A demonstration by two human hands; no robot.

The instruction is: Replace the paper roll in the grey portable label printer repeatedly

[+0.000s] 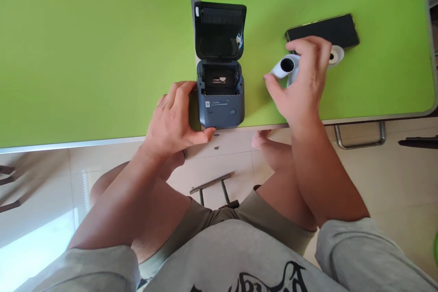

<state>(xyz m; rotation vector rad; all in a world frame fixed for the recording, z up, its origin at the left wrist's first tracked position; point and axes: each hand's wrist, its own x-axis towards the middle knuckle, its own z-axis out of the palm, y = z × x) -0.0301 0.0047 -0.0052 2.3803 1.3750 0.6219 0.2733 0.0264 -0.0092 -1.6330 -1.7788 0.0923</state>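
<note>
A small dark grey label printer [221,112] stands at the table's front edge, its lid [220,32] tipped back and its paper bay uncovered. My left hand [173,118] is curved about its left side, fingertips against the side and thumb at the front lower corner. To the right, my right hand [304,80] has thumb and fingers round a white paper roll [278,67] with a dark core hole. The palm side of that grip is hidden. Just beyond my knuckles shows a second white roll [338,56], partly covered by the hand.
A black phone-like slab [325,30] lies behind the rolls. The green table [96,45] has a metal-edged seam running behind the printer. Below its front edge is a metal handle [361,141]. My legs are under the table, over a tiled floor [393,182].
</note>
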